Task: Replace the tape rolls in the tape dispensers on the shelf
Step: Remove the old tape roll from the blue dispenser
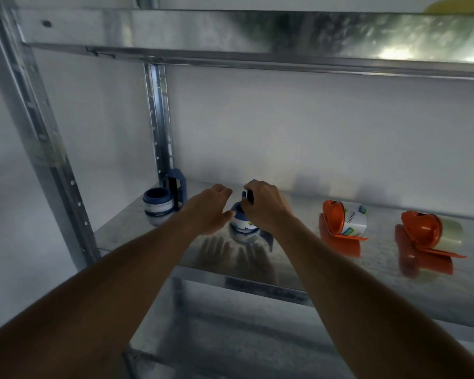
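- Galvanised steel shelf (298,272) carries four tape dispensers in a row; both of my arms reach in over its front edge.
- My right hand (266,206) sits on top of the blue dispenser (242,224) in the middle of the shelf, fingers curled down and pinching its dark upper handle part.
- My left hand (210,210) is just beside that same dispenser on its left, thumb and fingers curved apart around the roll; I cannot tell whether they actually touch it.
- Its white tape roll with printed lettering shows between my two hands.
- Second blue dispenser (162,205) stands well to the left by the rear upright, untouched.
- Two orange dispensers lie to the right: the nearer orange dispenser (341,222) holds a printed roll, the far orange dispenser (428,236) a pale roll.
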